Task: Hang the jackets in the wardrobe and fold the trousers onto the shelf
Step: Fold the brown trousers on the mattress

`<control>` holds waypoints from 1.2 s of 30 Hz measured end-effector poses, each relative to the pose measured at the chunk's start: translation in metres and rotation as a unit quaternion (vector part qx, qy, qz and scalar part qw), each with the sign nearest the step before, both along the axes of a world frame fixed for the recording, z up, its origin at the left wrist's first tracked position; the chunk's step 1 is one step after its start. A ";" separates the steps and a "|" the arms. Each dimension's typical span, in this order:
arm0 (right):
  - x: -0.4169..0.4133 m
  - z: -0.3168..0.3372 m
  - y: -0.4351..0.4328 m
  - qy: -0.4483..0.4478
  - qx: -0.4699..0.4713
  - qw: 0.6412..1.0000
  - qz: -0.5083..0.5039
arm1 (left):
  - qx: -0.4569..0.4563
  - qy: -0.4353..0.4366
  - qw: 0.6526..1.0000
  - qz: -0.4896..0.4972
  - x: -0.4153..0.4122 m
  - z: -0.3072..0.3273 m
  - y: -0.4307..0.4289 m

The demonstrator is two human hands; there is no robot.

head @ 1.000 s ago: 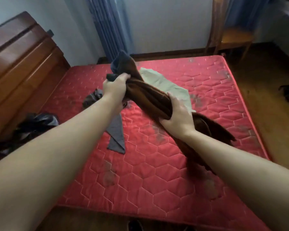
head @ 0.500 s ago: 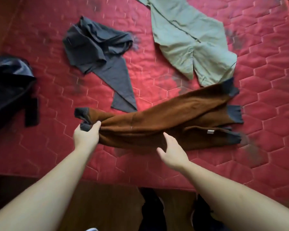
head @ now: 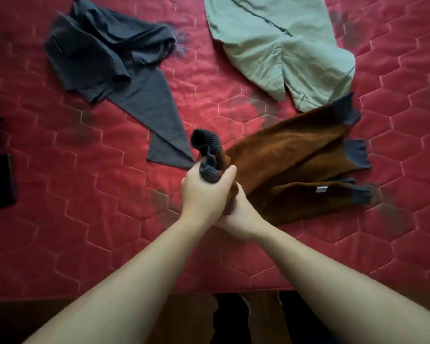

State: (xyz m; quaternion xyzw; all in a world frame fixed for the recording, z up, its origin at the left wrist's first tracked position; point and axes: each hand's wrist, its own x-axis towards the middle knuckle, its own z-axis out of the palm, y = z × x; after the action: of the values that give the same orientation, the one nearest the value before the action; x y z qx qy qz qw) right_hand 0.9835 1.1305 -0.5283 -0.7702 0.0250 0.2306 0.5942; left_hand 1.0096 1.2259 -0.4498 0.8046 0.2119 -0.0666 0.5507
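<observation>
The left hand (head: 204, 192) and right hand (head: 242, 213) press together, both gripping 1 dark ribbed end of the crumpled brown garment (head: 283, 165) on the bed (head: 85, 219).

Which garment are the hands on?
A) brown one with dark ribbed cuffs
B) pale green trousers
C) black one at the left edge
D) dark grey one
A: the left hand grips the brown garment by a ribbed cuff, the right hand holding it just beneath.
</observation>
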 end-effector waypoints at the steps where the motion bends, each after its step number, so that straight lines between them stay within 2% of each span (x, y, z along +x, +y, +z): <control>1: 0.003 0.005 -0.007 0.011 0.035 0.999 -0.025 | -0.002 -0.001 1.000 -0.026 0.001 -0.003 -0.009; 4: 0.019 0.005 -0.044 0.119 0.051 0.983 -0.126 | -0.027 0.016 0.995 -0.097 0.005 -0.012 -0.027; 6: 0.034 0.003 -0.068 0.204 0.089 0.952 -0.208 | -0.040 0.026 0.989 -0.141 0.006 -0.017 -0.036; 9: 0.056 0.013 -0.087 0.230 0.206 0.906 -0.291 | -0.074 -0.011 0.986 -0.147 0.009 -0.017 -0.063; 12: 0.049 0.009 -0.115 0.270 0.339 0.824 -0.364 | -0.108 -0.011 0.973 -0.202 0.011 -0.019 -0.102; 13: 0.042 0.006 -0.130 0.279 0.364 0.801 -0.385 | -0.131 0.012 0.959 -0.253 0.011 -0.021 -0.115; 15: 0.032 -0.001 -0.164 0.277 0.362 0.778 -0.432 | -0.163 0.071 0.928 -0.327 0.008 -0.031 -0.134; 17: 0.030 -0.011 -0.195 0.289 0.372 0.756 -0.455 | -0.111 0.077 0.942 -0.306 0.005 -0.048 -0.137; 18: 0.030 -0.017 -0.207 0.296 0.346 0.762 -0.460 | -0.051 0.057 0.959 -0.273 0.004 -0.057 -0.132; 20: 0.033 -0.022 -0.214 0.305 0.254 0.817 -0.418 | 0.073 0.034 0.975 -0.207 0.000 -0.075 -0.116; 22: 0.034 -0.025 -0.208 0.286 0.162 0.878 -0.349 | 0.157 0.005 0.972 -0.177 -0.004 -0.091 -0.099; 24: 0.034 -0.035 -0.204 0.228 0.046 0.924 -0.303 | 0.221 -0.009 0.965 -0.145 -0.001 -0.100 -0.085; 26: 0.037 -0.031 -0.199 0.181 -0.001 0.948 -0.260 | 0.260 0.020 0.957 -0.127 0.017 -0.097 -0.075; 27: 0.038 -0.028 -0.198 0.183 0.021 0.954 -0.238 | 0.267 0.048 0.950 -0.153 0.028 -0.096 -0.069; 29: 0.039 -0.013 -0.194 0.216 0.159 0.939 -0.214 | 0.273 0.109 0.916 -0.274 0.053 -0.097 -0.054; 31: 0.042 0.005 -0.193 0.239 0.278 0.914 -0.175 | 0.285 0.177 0.850 -0.407 0.073 -0.093 -0.039; 33: 0.047 0.020 -0.189 0.237 0.323 0.906 -0.137 | 0.316 0.224 0.790 -0.475 0.085 -0.085 -0.031; 34: 0.049 0.029 -0.185 0.227 0.336 0.905 -0.129 | 0.313 0.226 0.786 -0.482 0.089 -0.082 -0.027; 35: 0.051 0.033 -0.180 0.218 0.347 0.903 -0.127 | 0.293 0.227 0.796 -0.478 0.091 -0.076 -0.023; 36: 0.054 0.039 -0.172 0.212 0.365 0.898 -0.126 | 0.249 0.230 0.821 -0.459 0.092 -0.075 -0.016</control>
State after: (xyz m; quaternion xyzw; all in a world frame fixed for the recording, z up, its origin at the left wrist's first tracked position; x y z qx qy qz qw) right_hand 1.0376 0.9589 -0.4890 -0.4227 0.1613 0.3050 0.8380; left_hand 1.1015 1.2102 -0.5252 0.8797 -0.0525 -0.4398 0.1731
